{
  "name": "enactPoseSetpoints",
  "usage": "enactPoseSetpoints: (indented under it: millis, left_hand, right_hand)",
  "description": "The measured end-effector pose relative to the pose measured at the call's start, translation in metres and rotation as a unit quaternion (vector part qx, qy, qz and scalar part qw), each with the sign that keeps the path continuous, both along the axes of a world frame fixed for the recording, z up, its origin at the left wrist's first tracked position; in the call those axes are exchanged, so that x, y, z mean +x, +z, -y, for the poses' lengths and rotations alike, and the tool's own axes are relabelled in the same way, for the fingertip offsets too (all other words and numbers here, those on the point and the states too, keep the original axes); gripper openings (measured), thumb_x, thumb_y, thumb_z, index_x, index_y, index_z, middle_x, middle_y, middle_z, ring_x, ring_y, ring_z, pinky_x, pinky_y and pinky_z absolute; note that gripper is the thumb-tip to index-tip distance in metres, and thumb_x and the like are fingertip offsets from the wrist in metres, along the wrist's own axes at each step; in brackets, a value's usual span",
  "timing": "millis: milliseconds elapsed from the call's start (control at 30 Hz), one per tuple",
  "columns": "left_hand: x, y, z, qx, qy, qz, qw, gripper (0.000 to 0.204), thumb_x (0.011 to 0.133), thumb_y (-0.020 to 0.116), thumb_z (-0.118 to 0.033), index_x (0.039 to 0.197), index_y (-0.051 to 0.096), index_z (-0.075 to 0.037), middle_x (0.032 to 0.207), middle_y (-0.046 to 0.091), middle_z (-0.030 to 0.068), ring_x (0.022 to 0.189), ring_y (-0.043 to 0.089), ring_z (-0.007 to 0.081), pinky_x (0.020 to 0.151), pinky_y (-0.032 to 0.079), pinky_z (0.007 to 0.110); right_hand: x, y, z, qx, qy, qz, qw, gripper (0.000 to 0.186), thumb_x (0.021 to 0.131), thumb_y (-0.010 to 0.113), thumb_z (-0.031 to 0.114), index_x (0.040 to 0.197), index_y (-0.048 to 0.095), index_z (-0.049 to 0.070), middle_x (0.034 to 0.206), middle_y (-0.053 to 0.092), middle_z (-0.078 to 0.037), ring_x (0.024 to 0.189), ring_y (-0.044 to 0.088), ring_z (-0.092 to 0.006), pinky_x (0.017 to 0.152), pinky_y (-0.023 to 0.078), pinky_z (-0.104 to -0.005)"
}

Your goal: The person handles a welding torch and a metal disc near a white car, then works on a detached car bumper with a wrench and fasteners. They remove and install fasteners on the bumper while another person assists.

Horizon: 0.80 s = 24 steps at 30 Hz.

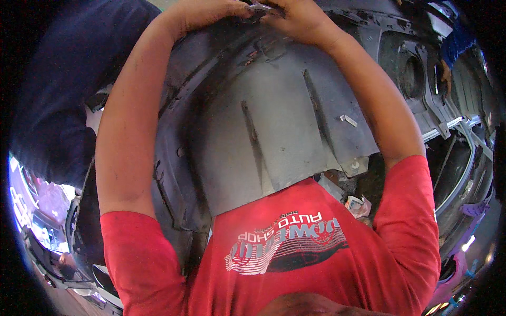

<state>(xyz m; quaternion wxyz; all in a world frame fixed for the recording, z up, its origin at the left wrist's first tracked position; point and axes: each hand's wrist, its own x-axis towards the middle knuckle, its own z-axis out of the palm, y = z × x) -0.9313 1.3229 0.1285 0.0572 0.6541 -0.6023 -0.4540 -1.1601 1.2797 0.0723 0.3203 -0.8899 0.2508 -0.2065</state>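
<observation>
Fingers left and right, small shiny piece between (partly hidden)

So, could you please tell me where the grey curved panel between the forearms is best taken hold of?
Probably grip the grey curved panel by its near edge, from the wearer's side: that edge runs fairly straight beside the red shirt, while the broad, gently bowed face seems hard to grasp.

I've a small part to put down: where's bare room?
The grey panel is bare between its two dark lines and left of them. Crowded: the top, around left hand and right hand, and past the panel's lower right edge, by crumpled packaging.
</observation>
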Motion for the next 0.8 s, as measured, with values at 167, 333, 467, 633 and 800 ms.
enactPoseSetpoints:
  millis: [167,333,467,633,800]
  left_hand:
    - [-0.016,0.009,-0.005,-0.108,-0.061,0.095,0.988,0.035,0.091,0.070,-0.031,0.095,0.074,0.004,0.083,0.073,0.0204,0.079,0.070,0.0278,0.073,0.052,0.042]
    - [-0.017,-0.001,-0.008,-0.171,-0.084,0.150,0.970,0.040,0.094,0.066,-0.034,0.096,0.072,0.005,0.091,0.071,0.0287,0.085,0.071,0.0405,0.078,0.053,0.048]
    - [-0.015,-0.005,-0.007,-0.171,-0.057,0.140,0.974,0.041,0.096,0.065,-0.035,0.097,0.071,0.006,0.094,0.072,0.0292,0.087,0.070,0.0416,0.080,0.052,0.048]
    - [-0.015,-0.002,-0.005,-0.135,-0.018,0.104,0.985,0.042,0.098,0.066,-0.035,0.099,0.072,0.007,0.087,0.073,0.0241,0.082,0.071,0.0355,0.077,0.052,0.046]
    - [-0.021,0.005,-0.010,-0.034,0.031,0.056,0.997,0.041,0.098,0.068,-0.034,0.099,0.072,0.007,0.078,0.070,0.0181,0.074,0.067,0.0256,0.071,0.052,0.042]
  right_hand:
    - [-0.012,0.014,-0.004,0.068,-0.009,-0.023,0.997,0.026,0.090,0.069,0.020,0.108,0.065,0.001,0.094,0.070,-0.022,0.088,0.070,-0.0392,0.078,0.054,-0.0452]
    - [-0.019,0.021,-0.015,0.038,-0.041,0.006,0.998,0.033,0.091,0.071,0.024,0.112,0.065,0.000,0.103,0.070,-0.024,0.095,0.069,-0.0401,0.082,0.054,-0.0456]
    - [-0.027,0.027,-0.031,-0.018,-0.077,-0.038,0.996,0.037,0.090,0.072,0.023,0.118,0.063,0.001,0.108,0.068,-0.023,0.098,0.068,-0.0420,0.083,0.055,-0.0472]
    - [-0.035,0.015,-0.058,-0.069,-0.089,-0.016,0.994,0.038,0.091,0.070,0.020,0.124,0.062,0.003,0.111,0.065,-0.020,0.096,0.067,-0.0418,0.082,0.055,-0.0470]
    - [-0.016,-0.022,-0.078,-0.182,-0.125,0.039,0.974,0.044,0.084,0.075,0.021,0.127,0.067,0.018,0.108,0.065,-0.005,0.091,0.070,-0.0274,0.076,0.060,-0.0391]
